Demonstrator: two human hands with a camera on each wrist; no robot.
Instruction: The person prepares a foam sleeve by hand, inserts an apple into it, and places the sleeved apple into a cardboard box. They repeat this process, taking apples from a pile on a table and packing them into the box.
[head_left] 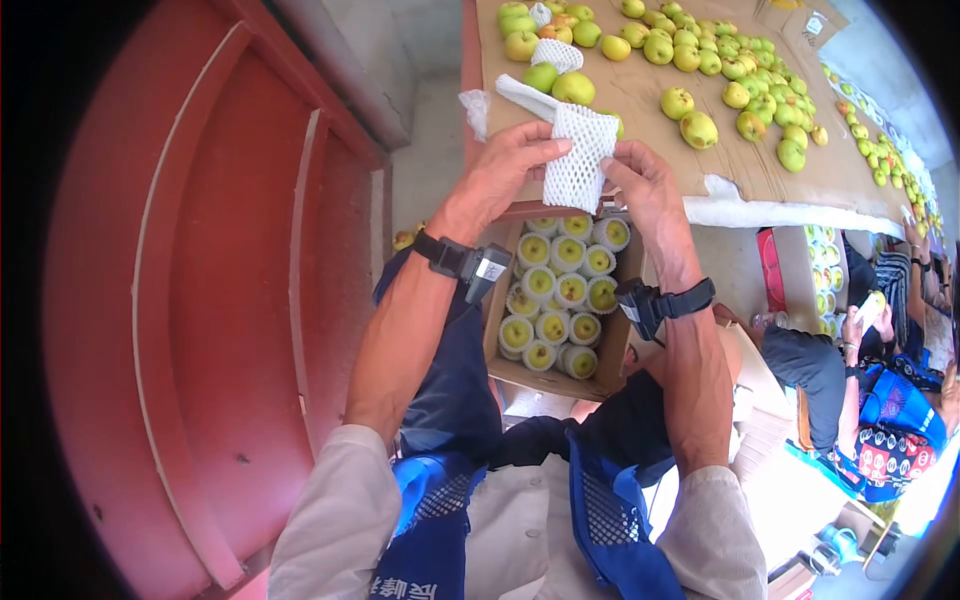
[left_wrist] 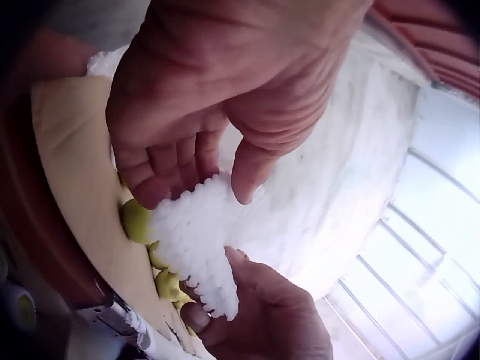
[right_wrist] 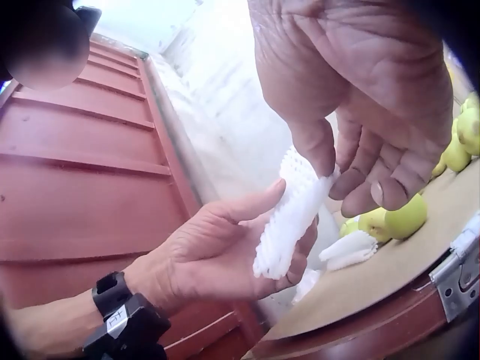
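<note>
Pale sleeves and a blue mesh vest (head_left: 600, 510) are seen nearest, from which two bare forearms are raised forward, each strapped with a black wrist band. Both arms are bent at the elbow and angled inward, so that the hands meet above an open carton (head_left: 545, 380). A white foam net sleeve (head_left: 578, 160) is held upright between them, over the carton's far edge. It is pinched near its upper edge by the thumb and curled fingers of the left hand (head_left: 505, 170), with the palm cupped beneath it. Its opposite edge is gripped between the thumb and fingertips of the right hand (head_left: 645, 185). The sleeve is judged to be very light, soft and springy, easily stretched and easily torn, and best taken by the rim of its open end. The carton below is filled with rows of net-wrapped fruit (head_left: 560, 290). Beyond it, loose green-yellow fruit (head_left: 698, 128) and spare nets are spread on a cardboard-covered table (head_left: 640, 100). A red panelled door (head_left: 220, 300) is seen at the left, and another person (head_left: 810, 365) at the right.
</note>
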